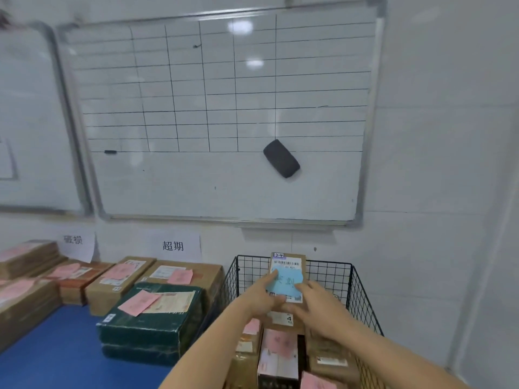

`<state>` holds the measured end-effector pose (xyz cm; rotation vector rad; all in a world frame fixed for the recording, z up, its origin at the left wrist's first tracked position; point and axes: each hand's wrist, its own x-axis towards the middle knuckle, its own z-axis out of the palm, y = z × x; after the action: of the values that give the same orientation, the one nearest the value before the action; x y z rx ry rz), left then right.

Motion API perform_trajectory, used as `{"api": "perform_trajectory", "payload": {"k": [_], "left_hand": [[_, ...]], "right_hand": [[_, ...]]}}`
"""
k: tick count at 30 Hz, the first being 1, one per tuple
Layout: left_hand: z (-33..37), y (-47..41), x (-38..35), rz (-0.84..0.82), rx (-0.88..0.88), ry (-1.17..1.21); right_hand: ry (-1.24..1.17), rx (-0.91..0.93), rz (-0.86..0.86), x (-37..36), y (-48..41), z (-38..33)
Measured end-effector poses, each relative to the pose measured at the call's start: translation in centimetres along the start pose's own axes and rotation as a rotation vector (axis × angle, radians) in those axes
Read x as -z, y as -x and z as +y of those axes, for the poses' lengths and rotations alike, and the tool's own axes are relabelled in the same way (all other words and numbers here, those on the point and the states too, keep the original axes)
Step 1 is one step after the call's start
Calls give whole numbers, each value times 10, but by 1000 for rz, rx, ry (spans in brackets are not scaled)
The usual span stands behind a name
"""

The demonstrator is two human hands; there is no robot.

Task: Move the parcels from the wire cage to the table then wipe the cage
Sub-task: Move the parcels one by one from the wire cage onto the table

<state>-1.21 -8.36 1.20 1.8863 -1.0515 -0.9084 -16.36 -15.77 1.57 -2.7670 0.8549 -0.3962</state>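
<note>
I have both arms stretched forward toward 5 o'clock. My left hand [259,297] lies on the standing parcel [289,263], its fingers [271,277] straight and together along the left side of the front face. My right hand [318,307] meets the parcel's lower right edge. That hand is blurred, and I cannot tell whether its fingers close round the box or only touch it.

The wire cage [352,284], black mesh, stands at 5 o'clock against a white wall. At 8 o'clock the blue bench [56,349] carries brown boxes [112,282] and a dark green box [146,329], most bearing pink slips. At 12 o'clock hangs a gridded whiteboard [224,192] with a dark eraser [281,158] stuck to it.

The parcel is brown card, upright at the cage's far end, with a barcode label on top and a pale blue label [286,284] across its front. More parcels [278,352] lie packed in the cage nearer me.
</note>
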Motion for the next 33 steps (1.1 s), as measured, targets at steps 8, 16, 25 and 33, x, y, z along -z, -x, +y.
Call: {"api": "perform_trajectory", "payload": {"k": [8, 16, 25, 33], "left_hand": [[6, 0, -9, 42, -1, -11], [15, -3, 3, 82, 0, -16], [8, -1, 4, 131, 4, -75], [10, 7, 30, 142, 17, -89]], "right_hand": [[-16, -12, 2, 9, 5, 6], [17, 43, 10, 30, 8, 9], [69, 57, -5, 24, 13, 11], [114, 101, 12, 34, -5, -22]]}}
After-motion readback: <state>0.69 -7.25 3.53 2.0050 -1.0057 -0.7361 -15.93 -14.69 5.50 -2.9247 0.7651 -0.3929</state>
